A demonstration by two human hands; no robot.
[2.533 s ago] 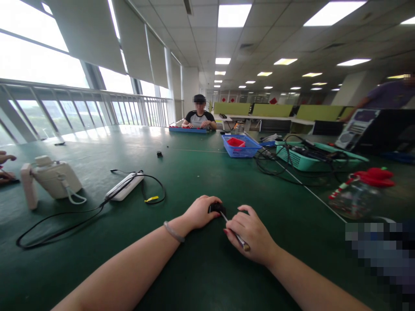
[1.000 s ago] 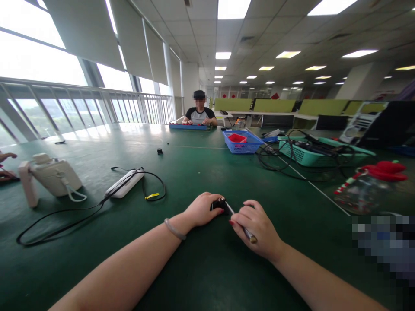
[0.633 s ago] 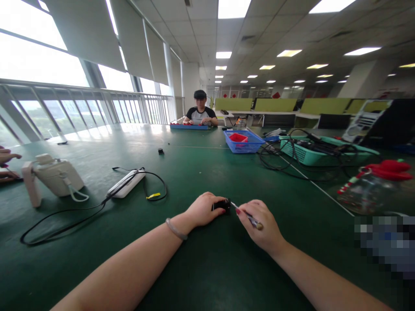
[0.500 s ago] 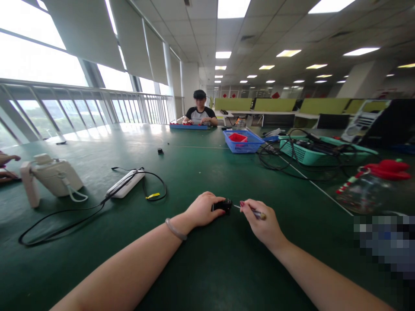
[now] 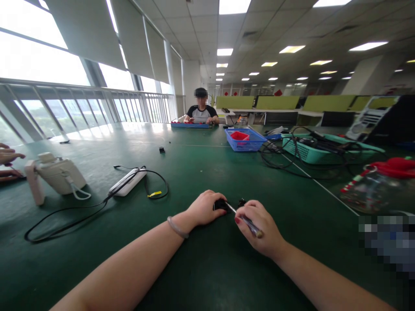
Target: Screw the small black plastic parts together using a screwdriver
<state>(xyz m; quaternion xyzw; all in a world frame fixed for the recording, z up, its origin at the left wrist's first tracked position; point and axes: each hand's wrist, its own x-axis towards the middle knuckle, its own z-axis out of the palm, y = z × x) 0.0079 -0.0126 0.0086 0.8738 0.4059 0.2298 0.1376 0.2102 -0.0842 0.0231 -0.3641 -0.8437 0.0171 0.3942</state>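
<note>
My left hand rests on the green table, its thumb and fingers closed round a small black object. What that object is I cannot make out, as the fingers cover part of it. In my right hand is a screwdriver with a slim silver shaft and a purplish handle. The shaft slants left and its tip is at the right end of the black object; whether it touches is unclear. Just past my right fingers shows a second small black piece, partly hidden by them.
A white power strip-like bar with a black cable and a pale bottle-shaped container stand left. Blue basket, green basket with cables, and a red-lidded jar are right. A person sits opposite; another's hands show far left.
The screwdriver's shaft has swung and moved left to the black object. A small black piece now shows apart from that object, beside my right fingers. My left hand keeps its hold.
</note>
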